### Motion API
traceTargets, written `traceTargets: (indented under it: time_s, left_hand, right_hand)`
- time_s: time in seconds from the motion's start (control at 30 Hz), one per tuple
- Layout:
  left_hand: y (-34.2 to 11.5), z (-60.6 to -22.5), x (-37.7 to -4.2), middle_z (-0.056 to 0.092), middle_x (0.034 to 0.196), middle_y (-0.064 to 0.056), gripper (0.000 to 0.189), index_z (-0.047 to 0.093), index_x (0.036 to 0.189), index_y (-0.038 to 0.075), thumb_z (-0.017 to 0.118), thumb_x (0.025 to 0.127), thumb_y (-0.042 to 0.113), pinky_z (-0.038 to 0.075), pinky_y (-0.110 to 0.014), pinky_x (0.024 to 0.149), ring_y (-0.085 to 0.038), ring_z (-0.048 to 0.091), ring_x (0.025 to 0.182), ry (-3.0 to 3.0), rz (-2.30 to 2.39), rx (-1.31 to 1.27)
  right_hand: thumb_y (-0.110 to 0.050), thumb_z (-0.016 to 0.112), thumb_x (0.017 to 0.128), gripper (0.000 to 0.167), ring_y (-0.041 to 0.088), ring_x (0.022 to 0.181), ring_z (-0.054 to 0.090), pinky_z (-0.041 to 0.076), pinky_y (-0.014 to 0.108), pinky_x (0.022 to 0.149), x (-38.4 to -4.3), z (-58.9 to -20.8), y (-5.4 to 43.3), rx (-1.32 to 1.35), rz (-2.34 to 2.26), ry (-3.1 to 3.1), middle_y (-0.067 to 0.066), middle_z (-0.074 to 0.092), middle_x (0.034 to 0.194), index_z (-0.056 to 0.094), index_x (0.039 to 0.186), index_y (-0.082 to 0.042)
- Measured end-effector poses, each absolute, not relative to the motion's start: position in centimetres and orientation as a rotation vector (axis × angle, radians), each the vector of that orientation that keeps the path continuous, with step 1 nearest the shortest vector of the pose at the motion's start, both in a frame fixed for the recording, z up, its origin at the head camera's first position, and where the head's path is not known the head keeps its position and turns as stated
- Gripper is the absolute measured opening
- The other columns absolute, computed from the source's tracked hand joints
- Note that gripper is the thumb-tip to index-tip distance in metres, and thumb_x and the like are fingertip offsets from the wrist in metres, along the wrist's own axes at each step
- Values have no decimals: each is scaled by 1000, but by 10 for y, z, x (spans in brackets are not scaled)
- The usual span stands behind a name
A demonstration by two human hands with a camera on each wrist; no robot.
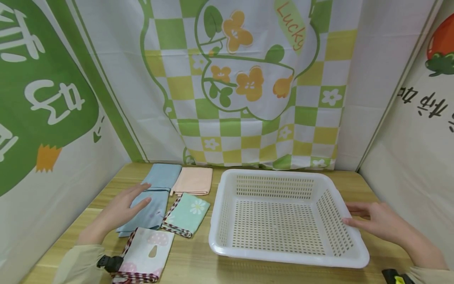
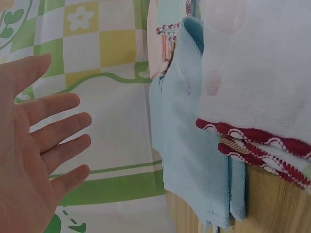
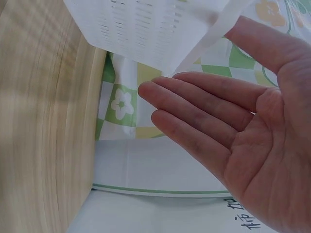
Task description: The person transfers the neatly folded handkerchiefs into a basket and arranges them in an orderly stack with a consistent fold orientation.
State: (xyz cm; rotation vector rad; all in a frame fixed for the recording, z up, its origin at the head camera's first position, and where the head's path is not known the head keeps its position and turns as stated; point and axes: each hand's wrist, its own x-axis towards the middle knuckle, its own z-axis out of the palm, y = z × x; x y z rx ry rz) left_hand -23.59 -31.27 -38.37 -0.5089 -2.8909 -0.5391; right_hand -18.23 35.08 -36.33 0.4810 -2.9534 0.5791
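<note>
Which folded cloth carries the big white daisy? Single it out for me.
The mint-green cloth, left of the white basket. No other shows such a daisy; the rest are blue, peach or white.

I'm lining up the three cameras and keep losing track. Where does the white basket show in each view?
Head: the white basket sits right of centre, in the lower half, beside the right hand.
Left wrist: not in it.
Right wrist: top middle, cut off by the upper edge.
Shared landmark: the checked curtain, in all three.
</note>
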Motion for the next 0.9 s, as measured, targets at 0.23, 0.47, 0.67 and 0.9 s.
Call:
traceTargets:
  time_s: [0.23, 0.47, 0.67, 0.9]
  left_hand:
    - [-314, -386, -235, 37, 146, -23, 60, 39, 144, 10, 46, 97, 47, 28, -69, 99, -47, 32, 132, -2907, -553, -482]
    - [-316, -389, -235, 37, 146, -24, 60, 39, 144, 9, 46, 98, 46, 28, -69, 99, -48, 32, 132, -2908, -571, -473]
    - [-318, -389, -234, 39, 144, -25, 59, 40, 143, 7, 46, 98, 45, 28, -69, 99, -49, 34, 131, -2894, -557, -477]
    - [-321, -392, -231, 41, 143, -24, 60, 41, 142, 7, 46, 98, 46, 30, -68, 99, -48, 36, 130, -2910, -562, -458]
  right_hand:
    - [-39, 71, 83, 55, 30, 88, 70, 57, 33, 72, -183, -363, 350, 472, 620, -2977, 14, 71, 103, 63, 119, 2]
    - [-36, 71, 83, 55, 31, 87, 70, 57, 39, 73, -184, -360, 349, 493, 609, -3003, 15, 71, 102, 62, 119, 4]
    - [-38, 70, 84, 58, 31, 89, 69, 56, 41, 73, -185, -357, 348, 485, 627, -3044, 16, 71, 102, 61, 119, 8]
    - [-41, 71, 82, 62, 30, 90, 70, 56, 39, 73, -185, -355, 348, 469, 624, -3067, 12, 72, 101, 60, 120, 8]
